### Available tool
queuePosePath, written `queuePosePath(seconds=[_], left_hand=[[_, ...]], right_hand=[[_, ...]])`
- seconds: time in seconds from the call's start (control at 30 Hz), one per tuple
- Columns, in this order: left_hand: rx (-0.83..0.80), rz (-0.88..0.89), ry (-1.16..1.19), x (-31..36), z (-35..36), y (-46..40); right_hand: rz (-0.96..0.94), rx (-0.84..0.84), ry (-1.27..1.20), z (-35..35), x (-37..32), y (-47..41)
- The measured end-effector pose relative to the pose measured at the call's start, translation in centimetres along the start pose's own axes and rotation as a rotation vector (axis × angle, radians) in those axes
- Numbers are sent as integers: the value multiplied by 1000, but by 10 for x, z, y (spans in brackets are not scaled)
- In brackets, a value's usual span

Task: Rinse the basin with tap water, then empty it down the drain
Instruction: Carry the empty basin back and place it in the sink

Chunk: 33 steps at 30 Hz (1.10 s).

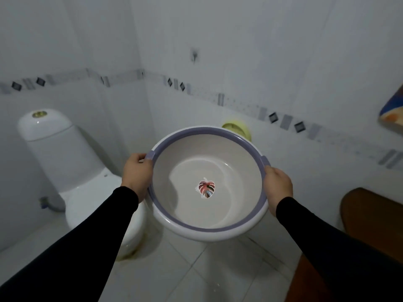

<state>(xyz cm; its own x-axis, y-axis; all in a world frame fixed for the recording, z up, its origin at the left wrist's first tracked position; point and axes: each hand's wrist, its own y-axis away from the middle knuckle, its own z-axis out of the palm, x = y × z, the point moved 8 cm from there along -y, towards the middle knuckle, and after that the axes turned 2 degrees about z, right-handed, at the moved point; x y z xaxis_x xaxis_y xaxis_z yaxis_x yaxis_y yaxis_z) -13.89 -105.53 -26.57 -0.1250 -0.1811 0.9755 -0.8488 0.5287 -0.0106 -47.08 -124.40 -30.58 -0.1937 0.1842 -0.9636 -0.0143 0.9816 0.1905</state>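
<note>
With fingers curled over the purple rim on opposite sides, left hand and right hand grip one round white basin, held level in the air above the tiled floor. One leaf sticker sits at the basin bottom. One white toilet stands left of the basin, one yellow-green round fitting on the wall just behind it.

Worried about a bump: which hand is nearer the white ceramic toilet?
Left. The left hand grips the purple-rimmed white plastic basin on the side towards the toilet; the right hand grips the rim opposite.
</note>
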Motion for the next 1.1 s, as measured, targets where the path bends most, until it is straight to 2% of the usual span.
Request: queuePosePath(seconds=[0.27, 0.57, 0.83, 1.1], left_hand=[[-106, 55, 36, 93, 29, 9], [-258, 55, 49, 153, 81, 50], [-459, 102, 41, 187, 162, 115], [-620, 106, 23, 189, 243, 208]], right_hand=[[-7, 101, -5, -68, -69, 18], [-36, 192, 13, -161, -109, 48], [1, 354, -33, -275, -103, 92], [49, 552, -69, -391, -65, 143]])
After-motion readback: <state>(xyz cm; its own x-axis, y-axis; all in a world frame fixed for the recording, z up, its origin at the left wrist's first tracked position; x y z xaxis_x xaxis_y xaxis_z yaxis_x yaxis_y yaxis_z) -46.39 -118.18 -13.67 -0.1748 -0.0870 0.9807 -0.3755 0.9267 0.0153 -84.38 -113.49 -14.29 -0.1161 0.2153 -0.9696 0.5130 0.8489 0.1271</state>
